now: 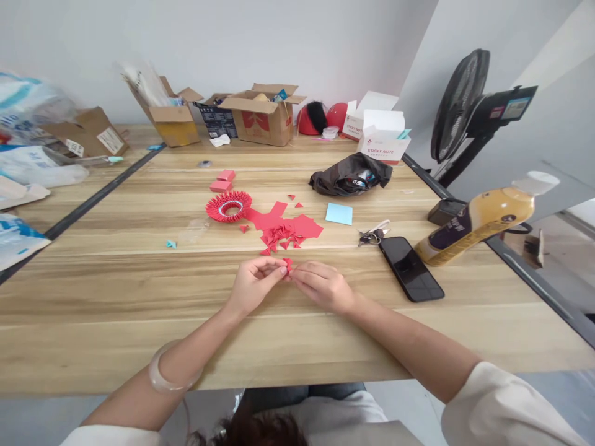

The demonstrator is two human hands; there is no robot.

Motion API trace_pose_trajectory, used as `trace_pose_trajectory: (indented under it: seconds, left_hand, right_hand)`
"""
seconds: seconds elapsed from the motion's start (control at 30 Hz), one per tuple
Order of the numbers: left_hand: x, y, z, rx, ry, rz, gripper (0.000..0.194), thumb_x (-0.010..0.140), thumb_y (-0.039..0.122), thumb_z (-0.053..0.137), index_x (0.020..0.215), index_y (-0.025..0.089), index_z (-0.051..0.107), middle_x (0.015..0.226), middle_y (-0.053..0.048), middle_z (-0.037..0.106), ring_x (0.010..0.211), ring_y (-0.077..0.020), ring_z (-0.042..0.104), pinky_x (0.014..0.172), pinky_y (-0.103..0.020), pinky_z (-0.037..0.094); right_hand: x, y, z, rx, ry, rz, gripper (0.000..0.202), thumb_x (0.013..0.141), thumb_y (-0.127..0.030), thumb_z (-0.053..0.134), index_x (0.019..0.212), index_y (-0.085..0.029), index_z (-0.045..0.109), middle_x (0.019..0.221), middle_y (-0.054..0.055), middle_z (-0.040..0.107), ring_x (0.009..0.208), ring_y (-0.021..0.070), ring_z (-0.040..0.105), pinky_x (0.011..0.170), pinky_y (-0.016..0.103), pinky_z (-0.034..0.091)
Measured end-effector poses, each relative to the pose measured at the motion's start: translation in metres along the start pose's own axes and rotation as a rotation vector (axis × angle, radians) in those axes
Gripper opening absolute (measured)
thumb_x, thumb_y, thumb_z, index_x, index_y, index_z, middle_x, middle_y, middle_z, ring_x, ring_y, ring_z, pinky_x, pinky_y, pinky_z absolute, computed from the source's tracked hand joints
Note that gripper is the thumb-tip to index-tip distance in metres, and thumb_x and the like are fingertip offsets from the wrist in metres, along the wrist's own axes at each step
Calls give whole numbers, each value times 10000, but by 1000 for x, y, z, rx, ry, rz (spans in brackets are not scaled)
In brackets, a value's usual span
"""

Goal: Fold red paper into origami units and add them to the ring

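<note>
My left hand (pixel 258 280) and my right hand (pixel 324 286) meet over the table's middle, fingertips pinched on a small folded red paper piece (pixel 287 265). The fingers cover part of it. Just beyond them lies a heap of folded red paper triangles (pixel 280 235), resting partly on flat red paper sheets (pixel 304 226). A ring of many folded red paper pieces (pixel 227 205), with a light blue inner edge, sits to the left of the heap. Behind the ring are red sticky note pads (pixel 221 186). A few single red triangles are scattered around the heap.
A blue sticky note pad (pixel 339 214), keys (pixel 372 235), a black phone (pixel 411 269) and a tilted yellow bottle (pixel 483 217) are on the right. A black plastic bag (pixel 351 174) lies farther back. Cardboard boxes (pixel 263 118) line the wall; a black fan (pixel 460 105) stands right.
</note>
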State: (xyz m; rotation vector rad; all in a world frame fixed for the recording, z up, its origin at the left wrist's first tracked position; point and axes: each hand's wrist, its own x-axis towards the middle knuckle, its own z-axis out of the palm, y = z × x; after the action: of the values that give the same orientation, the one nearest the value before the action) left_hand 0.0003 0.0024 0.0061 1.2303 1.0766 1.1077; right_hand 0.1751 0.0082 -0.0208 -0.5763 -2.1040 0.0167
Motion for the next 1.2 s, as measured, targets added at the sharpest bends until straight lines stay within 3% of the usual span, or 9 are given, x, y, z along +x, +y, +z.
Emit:
trace_pose_trajectory:
  seconds: [0.1, 0.17, 0.3, 0.33, 0.47, 0.63, 0.9, 1.0, 1.2]
  left_hand:
    - [0, 0, 0, 13, 14, 3, 149, 630, 227, 725, 728, 127, 673, 696, -31, 701, 612, -135, 646, 616, -226, 525]
    - [0, 0, 0, 19, 23, 1, 155, 612, 215, 738, 718, 125, 670, 678, -28, 696, 609, -132, 644, 609, -220, 522]
    - [1, 2, 1, -1, 43, -10, 162, 631, 228, 727, 732, 122, 660, 662, -24, 691, 585, -133, 647, 605, -229, 526]
    - [1, 2, 1, -2, 54, -10, 163, 634, 231, 725, 735, 121, 657, 667, -25, 692, 584, -134, 650, 606, -231, 529]
    - [0, 3, 1, 21, 49, 6, 160, 647, 233, 715, 740, 118, 653, 681, -33, 695, 597, -148, 660, 616, -247, 541]
    - [-1, 2, 1, 74, 0, 45, 136, 676, 230, 689, 743, 119, 649, 651, -32, 689, 600, -152, 660, 620, -252, 547]
    - [0, -3, 0, 150, 4, 68, 164, 699, 252, 675, 783, 145, 585, 683, -33, 690, 656, -170, 669, 636, -260, 538]
    - [0, -4, -1, 152, -3, 61, 178, 700, 258, 676, 790, 151, 567, 693, -34, 693, 664, -172, 672, 643, -258, 534]
    - [-1, -4, -1, 226, -117, 58, 146, 728, 261, 646, 793, 150, 577, 742, -51, 703, 681, -168, 673, 648, -254, 526]
  right_hand:
    - [0, -1, -1, 39, -25, 6, 178, 844, -132, 489, 955, -161, 625, 878, 81, 691, 832, 148, 648, 784, 243, 540]
    - [1, -3, -1, 140, -42, 91, 175, 844, -151, 491, 929, -165, 643, 877, 81, 696, 829, 152, 649, 776, 250, 537]
    - [5, -4, 1, 486, -19, 602, 176, 832, -249, 517, 883, -167, 664, 837, 71, 700, 748, 157, 651, 684, 267, 532]
    - [6, -4, 2, 586, 8, 735, 196, 830, -286, 517, 849, -158, 665, 744, 59, 694, 671, 150, 643, 622, 259, 527]
    - [9, -2, 2, 927, -56, 988, 228, 767, -351, 587, 735, -136, 657, 627, 30, 651, 546, 119, 588, 565, 249, 486]
    - [11, -4, 3, 1087, -108, 1045, 190, 720, -318, 635, 711, -129, 649, 645, 26, 639, 523, 89, 540, 542, 226, 443]
    - [10, -4, 4, 945, -95, 1029, 192, 715, -294, 635, 613, -138, 589, 541, -6, 564, 484, 80, 473, 490, 214, 378]
    - [11, -3, 1, 953, -141, 1019, 192, 739, -316, 616, 675, -134, 609, 589, 7, 585, 519, 90, 500, 518, 223, 398]
    - [12, -2, 2, 975, -53, 1000, 228, 761, -365, 591, 792, -144, 642, 680, 33, 649, 597, 109, 549, 542, 224, 411]
